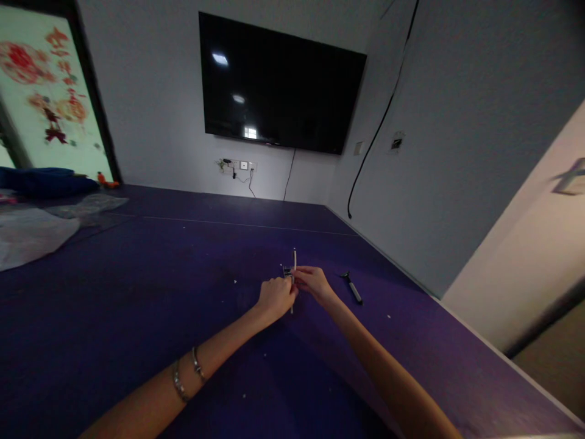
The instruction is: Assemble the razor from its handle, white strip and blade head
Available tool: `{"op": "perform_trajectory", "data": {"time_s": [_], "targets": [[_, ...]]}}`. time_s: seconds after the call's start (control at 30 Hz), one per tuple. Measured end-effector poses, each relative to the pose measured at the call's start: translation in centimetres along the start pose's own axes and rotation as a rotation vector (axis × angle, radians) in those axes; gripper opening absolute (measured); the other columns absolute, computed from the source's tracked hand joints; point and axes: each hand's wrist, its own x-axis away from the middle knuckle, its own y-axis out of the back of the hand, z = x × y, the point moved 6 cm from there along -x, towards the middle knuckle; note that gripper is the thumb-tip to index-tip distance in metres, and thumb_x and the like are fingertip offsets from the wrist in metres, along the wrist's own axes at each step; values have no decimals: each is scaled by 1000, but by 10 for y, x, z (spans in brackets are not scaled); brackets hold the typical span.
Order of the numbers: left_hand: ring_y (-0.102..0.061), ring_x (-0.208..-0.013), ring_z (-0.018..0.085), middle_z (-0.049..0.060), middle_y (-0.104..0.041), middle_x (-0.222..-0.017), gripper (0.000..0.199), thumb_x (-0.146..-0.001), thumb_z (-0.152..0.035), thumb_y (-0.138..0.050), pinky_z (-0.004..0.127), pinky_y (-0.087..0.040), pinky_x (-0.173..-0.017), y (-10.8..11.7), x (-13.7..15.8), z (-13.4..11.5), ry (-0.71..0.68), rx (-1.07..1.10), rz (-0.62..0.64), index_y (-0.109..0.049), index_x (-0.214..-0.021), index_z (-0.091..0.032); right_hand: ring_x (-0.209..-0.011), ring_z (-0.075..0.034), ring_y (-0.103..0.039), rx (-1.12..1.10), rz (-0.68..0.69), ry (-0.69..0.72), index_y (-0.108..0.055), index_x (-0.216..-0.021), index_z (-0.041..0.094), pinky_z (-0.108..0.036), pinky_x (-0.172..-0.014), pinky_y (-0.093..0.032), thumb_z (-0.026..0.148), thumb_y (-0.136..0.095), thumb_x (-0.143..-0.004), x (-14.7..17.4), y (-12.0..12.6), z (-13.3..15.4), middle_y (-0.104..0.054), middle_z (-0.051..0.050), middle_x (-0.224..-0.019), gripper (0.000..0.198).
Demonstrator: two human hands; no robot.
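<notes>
1. Your left hand (pixel 275 297) and right hand (pixel 312 283) are meeting over the purple table (pixel 137 292), both curled closed around a small metal piece (pixel 287 271) held between them, well out from you toward the far wall.
2. A thin white stick (pixel 294 259) is rising upright from where your fingers are pinching; which hand is gripping it cannot be told.
3. A dark-handled tool (pixel 351 286) is lying just to the right of your right hand, apart from it.
4. White crumbs are dotting the table around your forearms; nothing is blocking your hands.
5. Crumpled sheeting (pixel 31 235) is lying at the left edge, cut off by the frame.
6. A black screen (pixel 278 85) is hanging on the wall ahead.
7. The metal piece is too small and too dim to identify.
</notes>
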Motion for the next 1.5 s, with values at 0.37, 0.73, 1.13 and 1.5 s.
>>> {"op": "perform_trajectory", "data": {"time_s": [0.37, 0.73, 1.13, 1.5], "targets": [[-52, -102, 18, 7, -54, -104, 23, -89, -36, -38, 29, -40, -87, -2, -31, 4, -169, 251, -177, -49, -98, -18, -49, -14, -58, 752, -341, 116, -73, -70, 11, -20, -46, -41, 30, -61, -68, -4, 159, 47, -63, -4, -52, 22], [-51, -108, 20, 11, -56, -114, 34, -80, -28, -50, 30, -37, -95, -48, -87, 56, -154, 274, -85, -49, -110, -12, -47, -15, -58, 1306, -411, -6, -66, -51, 12, -20, -45, -33, 21, -54, -66, -4, 237, 19, -60, -7, -45, 21], [-52, -112, 24, 15, -56, -121, 51, -74, -24, -54, 33, -39, -95, -77, -106, 60, -189, 334, -75, -44, -122, -11, -64, -20, -64, 1389, -420, 3, -72, -68, 13, -20, -48, -34, 28, -56, -72, -6, 238, 7, -68, -10, -66, 22], [-59, -94, 22, 8, -61, -102, 39, -69, -22, -60, 33, -44, -83, -72, -104, 60, -244, 476, -84, -50, -107, -17, -70, -21, -65, 1357, -319, 256, -72, -79, 13, -23, -57, -40, 31, -43, -81, 14, 206, 35, -69, -9, -71, 34]]}}
